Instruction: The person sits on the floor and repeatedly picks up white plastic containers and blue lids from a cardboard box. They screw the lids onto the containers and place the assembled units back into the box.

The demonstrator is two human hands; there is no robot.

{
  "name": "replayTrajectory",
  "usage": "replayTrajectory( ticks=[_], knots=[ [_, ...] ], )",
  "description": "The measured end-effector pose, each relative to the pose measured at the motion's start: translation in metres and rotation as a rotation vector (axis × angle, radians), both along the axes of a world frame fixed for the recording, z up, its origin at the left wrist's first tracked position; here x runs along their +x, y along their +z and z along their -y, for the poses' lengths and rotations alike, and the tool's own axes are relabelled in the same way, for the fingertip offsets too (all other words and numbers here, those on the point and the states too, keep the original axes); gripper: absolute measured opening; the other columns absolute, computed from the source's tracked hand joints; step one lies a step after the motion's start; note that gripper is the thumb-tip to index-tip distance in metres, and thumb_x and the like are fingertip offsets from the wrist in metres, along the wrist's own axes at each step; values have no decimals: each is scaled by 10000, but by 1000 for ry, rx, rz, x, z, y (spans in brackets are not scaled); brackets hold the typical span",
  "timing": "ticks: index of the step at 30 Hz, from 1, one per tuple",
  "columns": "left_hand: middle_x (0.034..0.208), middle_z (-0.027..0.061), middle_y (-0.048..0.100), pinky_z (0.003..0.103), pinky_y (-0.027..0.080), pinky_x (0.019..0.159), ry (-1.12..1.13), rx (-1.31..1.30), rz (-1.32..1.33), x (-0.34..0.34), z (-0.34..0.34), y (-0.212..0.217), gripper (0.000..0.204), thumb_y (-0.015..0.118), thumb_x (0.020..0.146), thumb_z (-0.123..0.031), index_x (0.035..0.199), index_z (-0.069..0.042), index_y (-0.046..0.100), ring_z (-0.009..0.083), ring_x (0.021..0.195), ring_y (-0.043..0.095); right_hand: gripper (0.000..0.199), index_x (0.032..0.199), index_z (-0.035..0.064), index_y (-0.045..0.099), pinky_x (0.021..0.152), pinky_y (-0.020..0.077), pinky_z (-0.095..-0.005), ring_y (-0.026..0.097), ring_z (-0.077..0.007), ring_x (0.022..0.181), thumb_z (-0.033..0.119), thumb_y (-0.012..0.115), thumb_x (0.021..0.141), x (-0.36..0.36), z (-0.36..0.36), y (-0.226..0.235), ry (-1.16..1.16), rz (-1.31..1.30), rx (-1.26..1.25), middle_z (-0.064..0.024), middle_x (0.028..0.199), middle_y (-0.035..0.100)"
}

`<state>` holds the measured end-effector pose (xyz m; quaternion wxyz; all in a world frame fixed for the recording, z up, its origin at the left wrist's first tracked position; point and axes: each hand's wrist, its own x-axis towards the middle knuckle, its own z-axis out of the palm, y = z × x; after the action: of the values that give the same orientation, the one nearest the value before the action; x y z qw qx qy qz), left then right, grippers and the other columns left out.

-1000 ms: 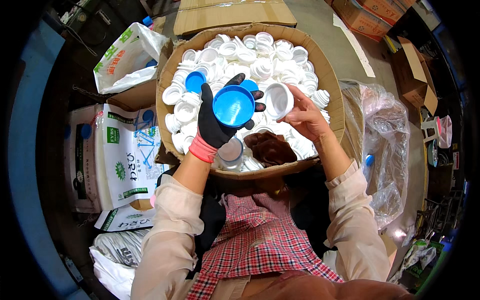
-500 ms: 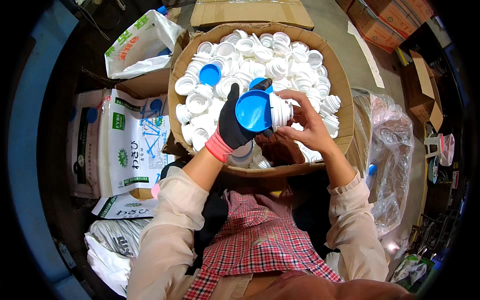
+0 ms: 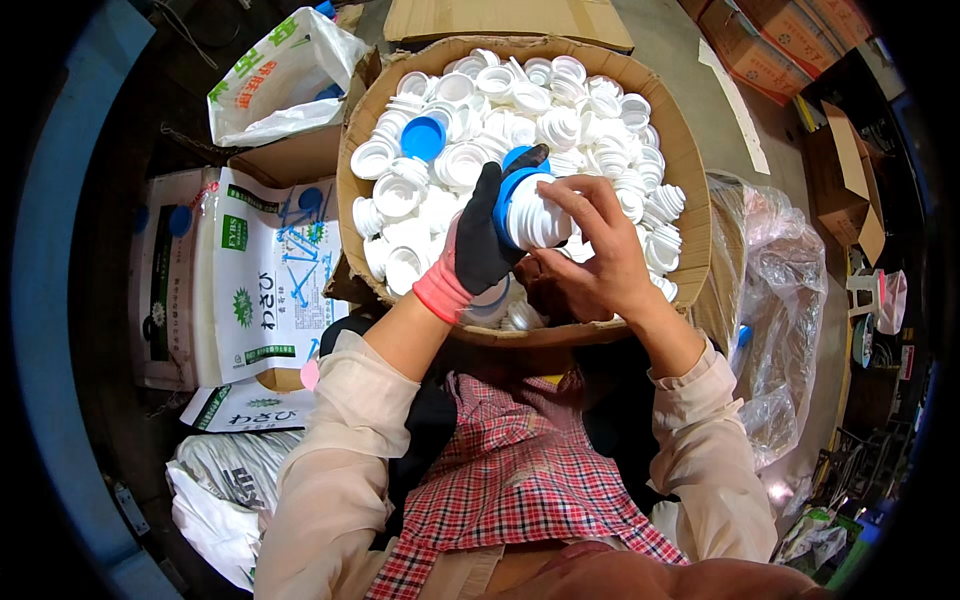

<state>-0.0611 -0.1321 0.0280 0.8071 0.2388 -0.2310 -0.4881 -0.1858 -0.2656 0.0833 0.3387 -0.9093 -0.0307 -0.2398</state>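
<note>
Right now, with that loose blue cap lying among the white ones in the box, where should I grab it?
Take the blue cap by its round rim, coming straight down from above. It lies flat on the white caps, its edge exposed, near the cardboard box's far left side. The gloved left hand is nearer.

Both forearms are raised from the lower edge and brought together. The left hand (image 3: pixel 483 243), gloved in black with a pink cuff, is curled with the thumb extended upward. The bare right hand (image 3: pixel 590 250) is closed, fingers bent, just beside it.
</note>
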Motion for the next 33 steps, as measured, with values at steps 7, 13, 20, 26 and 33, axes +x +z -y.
replayTrajectory(
  ticks=[7,13,20,26,33],
  knots=[
    [1294,123,531,349,519,939,226,78,355,-8,-1,14,649,332,1024,-540,1437,-42,376,215,1152,579,579,1267,122,585,769,525,-389,604,-319,962,113,783,722,2,-1,-8,-11,42,-55,-141,1157,528],
    [1298,116,538,339,493,969,266,97,468,-10,-5,16,633,332,1029,-523,1428,-37,397,201,1169,566,599,1273,129,581,764,525,-386,603,-314,945,97,790,713,0,-5,-4,-20,8,-29,-139,1163,525],
    [1360,90,522,312,447,1001,137,165,293,-4,-12,-3,581,610,934,-225,1442,-30,407,173,1193,535,610,1254,132,588,800,513,-387,587,-314,915,84,804,686,1,-4,-5,-18,21,-81,-139,1166,519],
    [1384,62,512,297,433,1006,120,217,488,-18,0,20,718,718,815,-139,1454,-38,408,150,1216,503,467,1042,-12,645,840,416,-255,547,-120,887,406,435,1029,12,1,-15,-201,-66,859,-52,947,640],
    [1271,88,586,312,462,956,116,321,437,-31,8,12,603,683,845,-96,1393,12,456,177,1113,574,649,711,-42,588,613,379,-312,421,-125,645,495,405,1027,25,0,-31,-308,17,938,-27,652,517]
  ],
)
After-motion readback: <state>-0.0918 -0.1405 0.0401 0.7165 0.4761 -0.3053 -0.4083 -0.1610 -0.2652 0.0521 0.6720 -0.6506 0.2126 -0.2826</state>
